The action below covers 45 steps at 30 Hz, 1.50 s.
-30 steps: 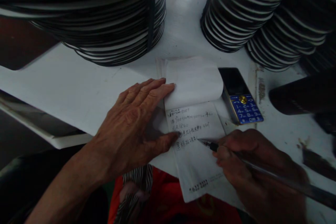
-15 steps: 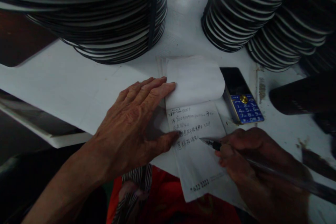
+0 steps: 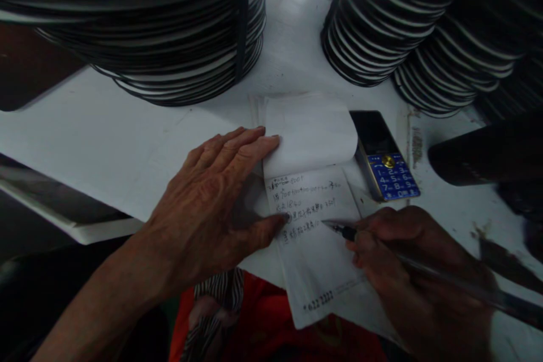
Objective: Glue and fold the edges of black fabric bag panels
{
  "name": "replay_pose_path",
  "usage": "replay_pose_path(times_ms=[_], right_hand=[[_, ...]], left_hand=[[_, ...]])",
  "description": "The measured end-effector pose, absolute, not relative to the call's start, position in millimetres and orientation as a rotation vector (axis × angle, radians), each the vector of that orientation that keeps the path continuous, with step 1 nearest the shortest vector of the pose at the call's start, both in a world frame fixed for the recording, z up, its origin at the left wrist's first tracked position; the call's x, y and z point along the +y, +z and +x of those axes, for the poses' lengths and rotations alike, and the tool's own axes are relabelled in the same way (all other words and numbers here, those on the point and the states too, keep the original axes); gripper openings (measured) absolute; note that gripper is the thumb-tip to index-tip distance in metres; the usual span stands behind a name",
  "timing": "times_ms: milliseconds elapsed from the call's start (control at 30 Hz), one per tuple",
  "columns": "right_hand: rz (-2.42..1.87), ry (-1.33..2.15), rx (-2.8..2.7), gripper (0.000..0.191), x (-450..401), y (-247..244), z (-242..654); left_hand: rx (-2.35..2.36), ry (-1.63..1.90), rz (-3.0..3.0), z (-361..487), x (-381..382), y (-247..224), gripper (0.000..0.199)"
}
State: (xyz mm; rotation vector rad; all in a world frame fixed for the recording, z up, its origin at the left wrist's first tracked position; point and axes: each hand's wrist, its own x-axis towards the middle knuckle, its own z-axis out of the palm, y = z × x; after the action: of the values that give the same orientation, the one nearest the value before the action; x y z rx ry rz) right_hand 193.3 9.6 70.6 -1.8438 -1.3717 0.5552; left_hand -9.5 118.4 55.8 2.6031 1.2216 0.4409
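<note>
A small notepad [image 3: 314, 271] lies on the white table, its top sheet folded back and several handwritten lines on the page. My left hand [image 3: 216, 192] rests flat at the pad's left edge, fingers stretched out, with the thumb touching the written page. Between the fingers of my right hand [image 3: 407, 271] is a pen [image 3: 441, 277], its tip on or just above the page at the end of the lowest handwritten line. Beside the pad's upper right stands a blue and black keypad phone [image 3: 386, 158], lying face up.
A tall stack of black, pale-edged discs [image 3: 169, 39] rises at the upper left. More such stacks [image 3: 382, 17] lean at the upper right. A dark cylindrical object [image 3: 479, 153] lies right of the phone. The white table [image 3: 85, 141] ends at the lower left.
A little more writing has appeared at the end of the lowest handwritten line by the pen tip. The whole view has shifted slightly; my left hand keeps its place on the pad.
</note>
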Motion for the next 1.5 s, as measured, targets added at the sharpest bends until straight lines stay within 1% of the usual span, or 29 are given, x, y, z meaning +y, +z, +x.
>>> replay_pose_path(times_ms=[133,267,600,733,900,967,1100,1200,1333,1433,1500], right_hand=[[-1.865,0.449,-1.402,0.01,11.6,68.3,194.0],[-1.786,0.485,-1.45,0.008,13.6,67.1,193.1],[-1.959,0.534,-1.136,0.018,12.5,76.3,184.5],[-1.959,0.48,-1.142,0.019,15.9,76.7,185.3],[-1.659,0.461,-1.472,0.008,19.7,70.9,194.1],[-1.561,0.437,-1.576,0.008,21.0,72.4,200.9],[-1.482,0.195,-1.831,0.012,23.6,89.1,219.2],[-1.478,0.047,-2.136,0.012,29.3,104.3,231.3],[-1.561,-0.208,-2.459,0.012,47.3,110.9,235.6],[-1.605,-0.237,-2.531,0.018,65.9,109.7,230.6],[-1.588,-0.239,-2.534,0.016,76.3,110.1,225.8]], left_hand=[[1.227,0.442,2.595,-8.0,117.9,56.6,0.077],[1.218,0.472,2.588,-6.9,117.8,55.9,0.077],[1.211,0.478,2.556,-7.2,118.1,56.4,0.078],[1.209,0.434,2.569,-7.5,117.5,57.1,0.079],[1.227,0.331,2.529,-8.7,116.0,61.2,0.081],[1.225,0.301,2.501,-9.5,116.0,64.3,0.082],[1.206,0.26,2.459,-9.8,116.4,72.4,0.083],[1.294,0.31,2.423,-7.2,118.5,77.3,0.081],[1.48,0.446,2.391,-2.9,125.0,80.4,0.071],[1.575,0.53,2.36,-3.3,128.9,81.7,0.062],[1.612,0.585,2.335,-6.3,129.1,81.9,0.055]])
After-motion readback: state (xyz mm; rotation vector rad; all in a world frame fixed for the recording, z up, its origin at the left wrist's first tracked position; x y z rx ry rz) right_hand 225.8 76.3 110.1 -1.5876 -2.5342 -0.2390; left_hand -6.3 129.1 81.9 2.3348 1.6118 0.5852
